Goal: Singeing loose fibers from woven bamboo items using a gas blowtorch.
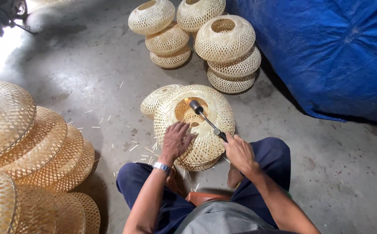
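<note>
The left hand (177, 139) lies flat, fingers spread, on a woven basket (197, 125) standing on the floor (110, 86) between the knees. The right hand (239, 151), forearm angled inward, is clenched around a hammer (206, 118) whose head sits at the basket's opening.

Craft workshop for woven bamboo goods, floor-level work. Bare concrete floor (88, 65), stained and dusty, littered with short bamboo splinters (133, 147). Finished woven lampshades (225, 39) stacked in columns at far side; wider, flatter woven shades (32, 147) piled in overlapping rows at left. Blue tarpaulin (327, 52) draped over bulky load at right. Half-made woven shade (197, 125) on floor at centre, small hammer (206, 119) over its opening. No bench, no shelving in view.
</note>
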